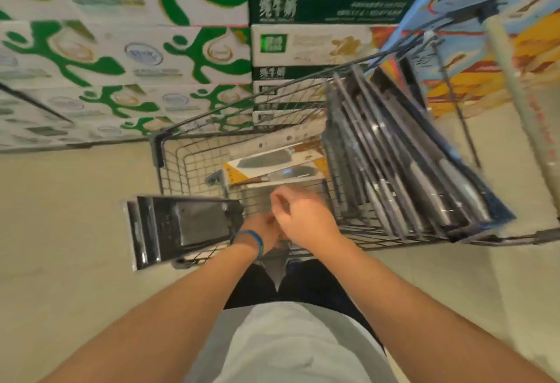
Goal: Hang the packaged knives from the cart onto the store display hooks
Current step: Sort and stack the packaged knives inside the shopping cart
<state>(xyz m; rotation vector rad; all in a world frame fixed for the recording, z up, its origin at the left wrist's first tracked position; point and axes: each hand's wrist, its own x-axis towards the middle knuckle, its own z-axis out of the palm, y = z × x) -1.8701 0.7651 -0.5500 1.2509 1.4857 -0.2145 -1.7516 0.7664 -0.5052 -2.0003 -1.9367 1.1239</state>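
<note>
Directly below the camera stands a grey wire shopping cart [156, 149] on a pale beige shop floor [60, 200]. Along the cart's right side, a row of dark flat knife packages [394, 155] stands on edge, leaning together, with silvery blades and handles showing through clear fronts. At the bottom of the basket lie yellow-and-white carded knife packs [272, 165], flat, each showing a broad cleaver-shaped blade.

Over the cart's near edge the two hands meet. The left hand [262, 231], which wears a blue wristband [255, 239], is largely covered by the other hand; it appears to grip the end of a black glossy knife package [181, 228] that sticks out sideways past the cart's left side. The right hand [306, 222] lies over it with fingers curled, but blur hides whether it grasps anything.

Behind the cart rise stacked white-and-green cartons [121, 49].
</note>
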